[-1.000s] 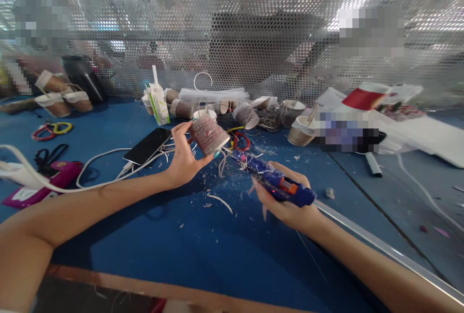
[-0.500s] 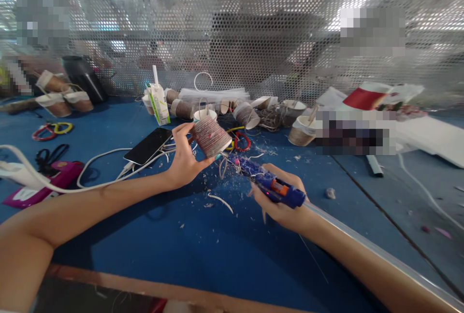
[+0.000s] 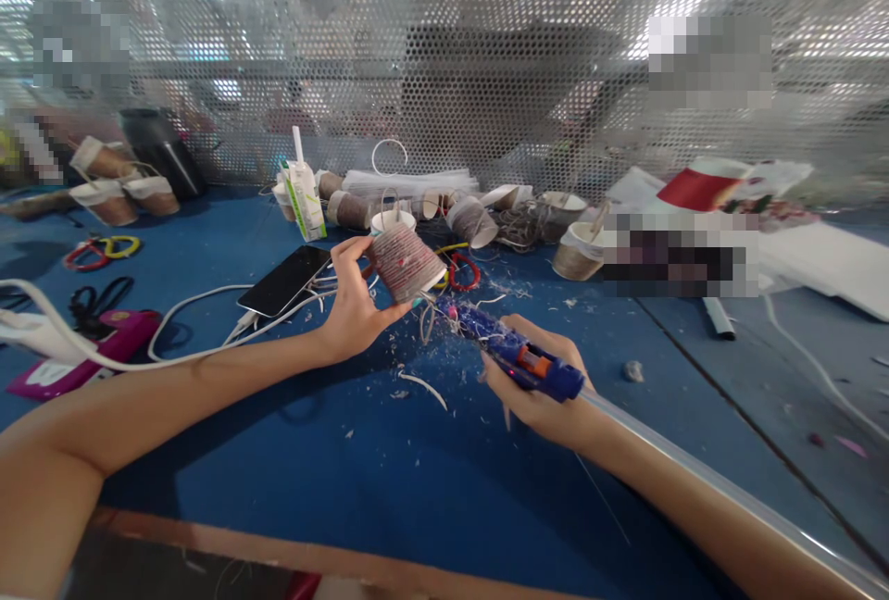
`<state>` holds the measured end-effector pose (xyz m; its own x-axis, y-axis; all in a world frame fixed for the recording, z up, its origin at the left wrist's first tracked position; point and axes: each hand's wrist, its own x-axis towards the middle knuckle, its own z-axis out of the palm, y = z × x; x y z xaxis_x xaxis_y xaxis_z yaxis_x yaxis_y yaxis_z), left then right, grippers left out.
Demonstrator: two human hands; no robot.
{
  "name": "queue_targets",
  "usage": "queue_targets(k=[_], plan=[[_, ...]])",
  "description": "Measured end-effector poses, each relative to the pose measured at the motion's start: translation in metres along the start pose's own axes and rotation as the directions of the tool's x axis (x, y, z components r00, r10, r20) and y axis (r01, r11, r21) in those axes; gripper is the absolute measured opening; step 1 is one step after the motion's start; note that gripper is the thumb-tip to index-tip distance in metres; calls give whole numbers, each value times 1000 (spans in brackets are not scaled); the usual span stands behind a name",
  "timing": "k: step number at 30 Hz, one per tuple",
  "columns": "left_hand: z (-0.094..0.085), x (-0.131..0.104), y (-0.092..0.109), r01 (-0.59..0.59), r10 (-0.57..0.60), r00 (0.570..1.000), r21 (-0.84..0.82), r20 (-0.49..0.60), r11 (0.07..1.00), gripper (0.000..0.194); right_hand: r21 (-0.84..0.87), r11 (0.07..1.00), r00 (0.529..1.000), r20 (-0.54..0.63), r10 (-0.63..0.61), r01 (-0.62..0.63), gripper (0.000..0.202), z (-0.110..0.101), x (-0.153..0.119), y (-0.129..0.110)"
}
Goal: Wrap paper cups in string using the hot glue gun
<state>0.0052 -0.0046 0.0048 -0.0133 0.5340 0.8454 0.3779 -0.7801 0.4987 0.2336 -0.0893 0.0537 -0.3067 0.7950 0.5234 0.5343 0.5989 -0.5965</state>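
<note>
Tilted in my left hand (image 3: 354, 304) is a paper cup (image 3: 404, 263) wound with brown and reddish cord, held between thumb and fingers. My right hand (image 3: 538, 387) grips a blue hot glue gun (image 3: 514, 345) with an orange part on top and a long clear glue stick (image 3: 701, 475) running out of its back. The gun's nozzle is close to the cup's lower rim; whether they touch cannot be made out. A loose loop of cord (image 3: 426, 322) hangs beside the nozzle. Stringy glue wisps cling to the gun's front.
Several cord-wrapped cups (image 3: 580, 251) stand or lie along the back by a perforated metal screen (image 3: 486, 54). A drink carton (image 3: 304, 200), a phone (image 3: 290, 279) on a white cable and red-yellow scissors (image 3: 464, 272) lie near the cup. A purple power strip (image 3: 87, 355) is at left. Scraps litter the blue table (image 3: 333, 489).
Almost nothing differs. Both hands keep the same hold on the cup and the glue gun, with only a very slight shift.
</note>
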Motion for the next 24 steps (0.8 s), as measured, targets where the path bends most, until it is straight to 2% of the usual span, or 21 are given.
queue_targets(k=[14,24], plan=[[0,-1,-4,45,-44,999,-51,13,998,80,30,999,997,-54,46,-44,25,-3,3,-7],[1,-2,-4,76,-75,997,-65,18,995,81,85,978,979,-58,194,-189,26,-5,4,-8]])
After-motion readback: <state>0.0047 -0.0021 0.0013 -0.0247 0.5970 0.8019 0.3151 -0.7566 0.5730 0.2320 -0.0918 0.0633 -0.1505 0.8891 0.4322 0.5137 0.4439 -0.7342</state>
